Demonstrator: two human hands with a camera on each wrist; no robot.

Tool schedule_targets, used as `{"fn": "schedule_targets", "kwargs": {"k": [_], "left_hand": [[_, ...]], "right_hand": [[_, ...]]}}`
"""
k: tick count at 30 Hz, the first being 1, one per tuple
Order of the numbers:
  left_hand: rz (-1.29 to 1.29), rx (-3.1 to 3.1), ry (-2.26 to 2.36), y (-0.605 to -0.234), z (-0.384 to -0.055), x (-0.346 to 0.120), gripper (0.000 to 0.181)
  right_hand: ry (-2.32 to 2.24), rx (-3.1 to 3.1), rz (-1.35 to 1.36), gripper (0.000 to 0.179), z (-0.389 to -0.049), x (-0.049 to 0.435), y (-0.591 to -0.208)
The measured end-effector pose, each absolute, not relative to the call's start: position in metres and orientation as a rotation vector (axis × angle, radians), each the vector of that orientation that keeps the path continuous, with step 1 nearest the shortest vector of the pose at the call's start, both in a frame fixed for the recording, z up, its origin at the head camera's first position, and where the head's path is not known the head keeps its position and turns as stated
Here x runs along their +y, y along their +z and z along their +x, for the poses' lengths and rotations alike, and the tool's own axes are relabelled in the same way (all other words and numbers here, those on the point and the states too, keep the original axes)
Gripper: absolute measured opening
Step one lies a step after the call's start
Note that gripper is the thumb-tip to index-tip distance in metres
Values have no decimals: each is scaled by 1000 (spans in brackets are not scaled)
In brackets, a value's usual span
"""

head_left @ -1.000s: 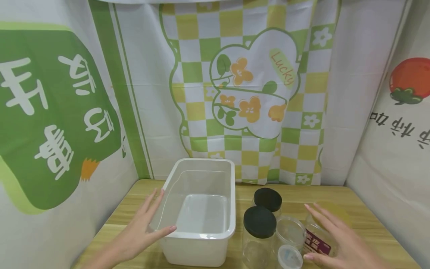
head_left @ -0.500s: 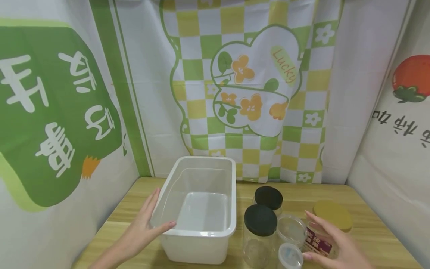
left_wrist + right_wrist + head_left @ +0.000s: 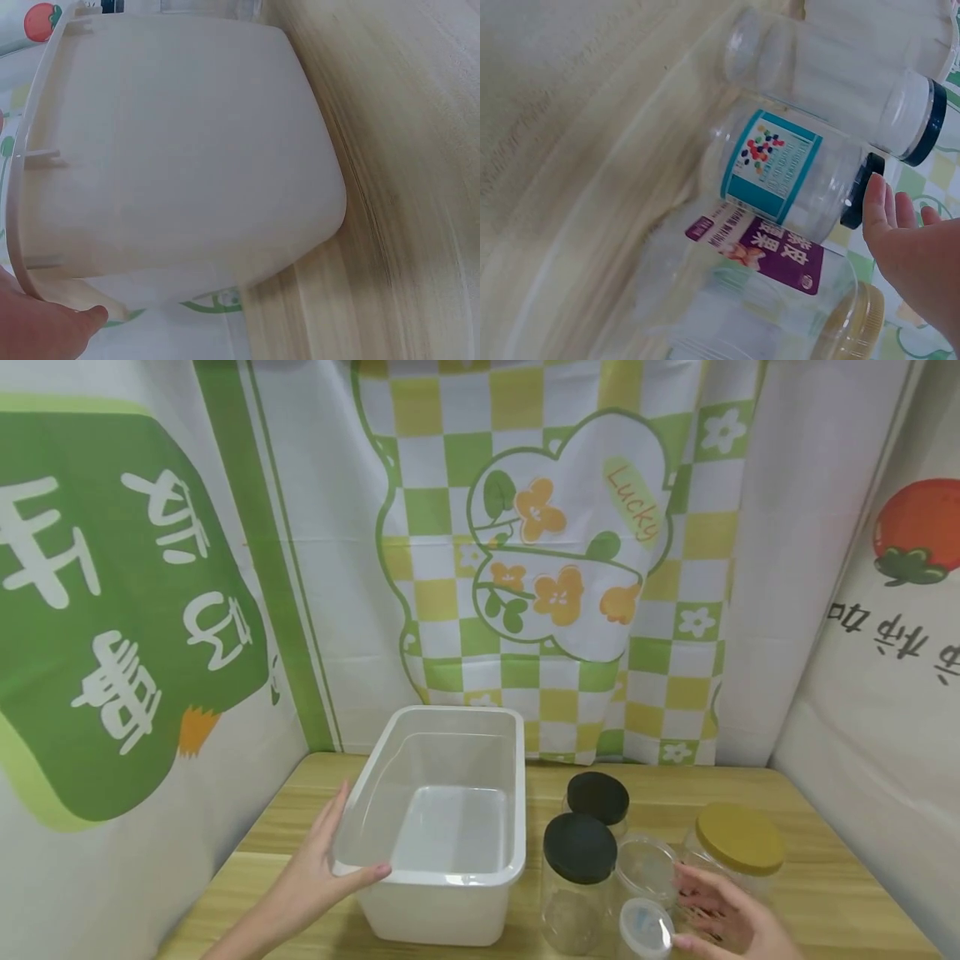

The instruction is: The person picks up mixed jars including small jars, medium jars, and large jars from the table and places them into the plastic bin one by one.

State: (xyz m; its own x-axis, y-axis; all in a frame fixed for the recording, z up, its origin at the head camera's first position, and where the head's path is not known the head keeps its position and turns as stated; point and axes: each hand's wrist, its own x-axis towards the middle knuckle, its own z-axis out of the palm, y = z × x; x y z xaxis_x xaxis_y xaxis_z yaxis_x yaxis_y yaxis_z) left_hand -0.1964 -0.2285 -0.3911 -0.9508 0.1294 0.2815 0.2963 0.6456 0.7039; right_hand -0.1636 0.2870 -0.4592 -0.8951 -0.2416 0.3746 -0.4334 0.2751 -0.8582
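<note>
My left hand [image 3: 315, 860] is at the near left corner of a white plastic bin [image 3: 495, 902]. The thumb lies on the front rim and the fingers extend along the left side. My right hand [image 3: 738, 910] is by the clear jars, fingers slightly bent, thumb tip at a small round translucent lid [image 3: 647, 928]. Beneath it is a clear jar with a purple label [image 3: 787, 259] and a yellow lid [image 3: 738, 837]. In the right wrist view the fingers are apart, near a dark lid [image 3: 862, 191] by a jar with a blue label [image 3: 771, 166].
Two clear jars with black lids [image 3: 580, 847] stand right of the bin, one behind the other. A clear round container [image 3: 648, 867] is beside them. Printed cloth [image 3: 562, 693] hangs behind and at both sides of the wooden table [image 3: 255, 852].
My left hand has settled lower onto the bin's corner. The right hand has moved down over the purple label, uncovering the yellow lid, and its fingers have bent more.
</note>
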Motion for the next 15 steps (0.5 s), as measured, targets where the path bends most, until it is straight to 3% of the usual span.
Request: {"fn": "schedule_targets", "kwargs": {"k": [8,15], "left_hand": [[-368,-2602,-1212,-395,-196,-229,127],[-374,-2581,-1286,-397,-196,-229,133]], "right_hand": [[1853,-2336,717,72,-167,288,-476],[2020,-2196,946,79,-170,289,-491]]}}
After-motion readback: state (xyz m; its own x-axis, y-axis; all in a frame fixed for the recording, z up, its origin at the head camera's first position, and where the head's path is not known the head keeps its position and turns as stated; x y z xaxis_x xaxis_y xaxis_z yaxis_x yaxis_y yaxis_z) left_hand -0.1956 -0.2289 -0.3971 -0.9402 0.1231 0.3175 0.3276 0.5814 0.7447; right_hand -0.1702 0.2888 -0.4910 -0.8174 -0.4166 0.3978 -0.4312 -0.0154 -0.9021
